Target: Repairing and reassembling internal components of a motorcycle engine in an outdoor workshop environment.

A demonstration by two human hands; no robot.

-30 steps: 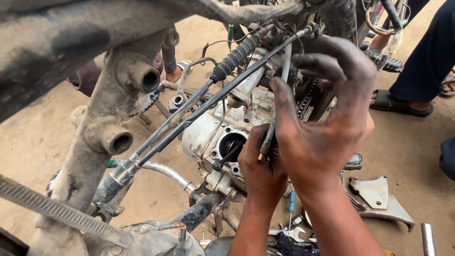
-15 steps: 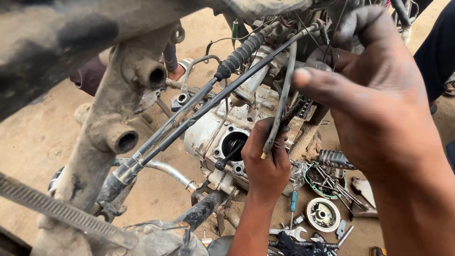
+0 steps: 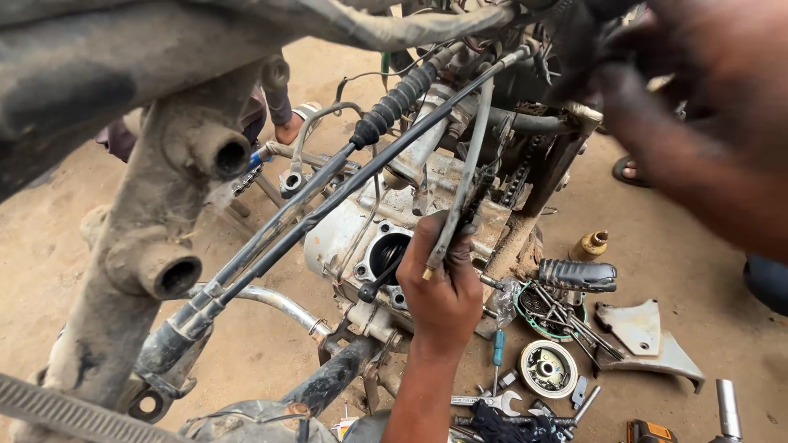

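A grey cable, running down from the motorcycle frame over the engine block, is gripped near its lower end by the closed left hand, while the blurred right hand is raised well above it, its grip unreadable.

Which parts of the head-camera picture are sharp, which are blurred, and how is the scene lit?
Head view: the left hand gripping the grey cable and the engine block are sharp; the right hand, close to the lens, is smeared; the light is soft and even, with no glare and faint shadows.
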